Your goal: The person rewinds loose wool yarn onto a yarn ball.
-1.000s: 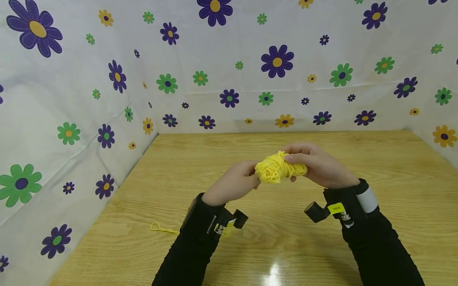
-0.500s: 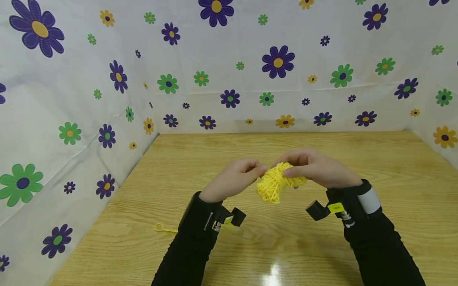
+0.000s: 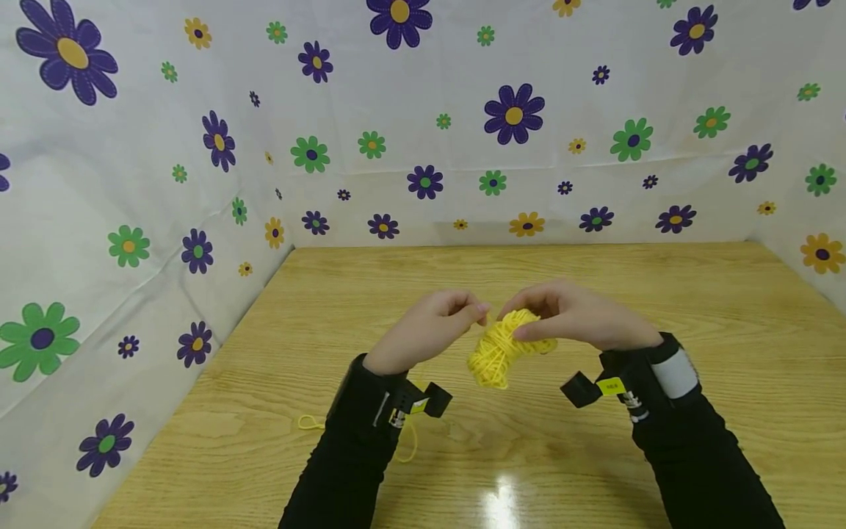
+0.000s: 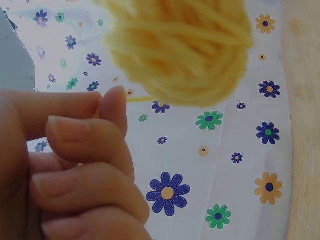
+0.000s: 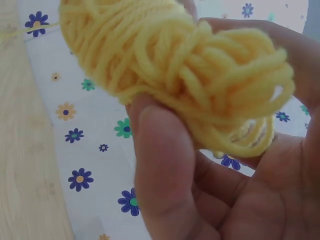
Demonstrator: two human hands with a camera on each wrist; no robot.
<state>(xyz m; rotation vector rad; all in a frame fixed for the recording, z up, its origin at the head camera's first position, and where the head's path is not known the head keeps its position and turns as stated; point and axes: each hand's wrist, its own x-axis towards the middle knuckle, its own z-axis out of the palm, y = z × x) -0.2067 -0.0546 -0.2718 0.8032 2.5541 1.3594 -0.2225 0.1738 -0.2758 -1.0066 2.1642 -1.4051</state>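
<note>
A bundle of yellow yarn [image 3: 497, 354], wound round its middle, is held above the table by my right hand [image 3: 578, 316], thumb on the near side and fingers behind. In the right wrist view the loose loops at one end of the bundle [image 5: 240, 85] stick out between thumb and palm. My left hand [image 3: 436, 328] is just left of the bundle. The left wrist view shows its thumb and index finger pinching a thin yellow strand [image 4: 140, 99] that runs to the bundle, the other fingers curled.
A loose tail of yellow yarn [image 3: 309, 422] lies on the wooden table [image 3: 218, 441], partly hidden by the left sleeve. More of it curves out [image 3: 411, 450] right of that forearm. A white flowered cloth [image 3: 423, 110] stands behind and at both sides of the table.
The left hand has come off the bundle and now pinches its strand at the left. The bundle has tipped, its left end swinging downward, and the tail on the table has slid slightly right.
</note>
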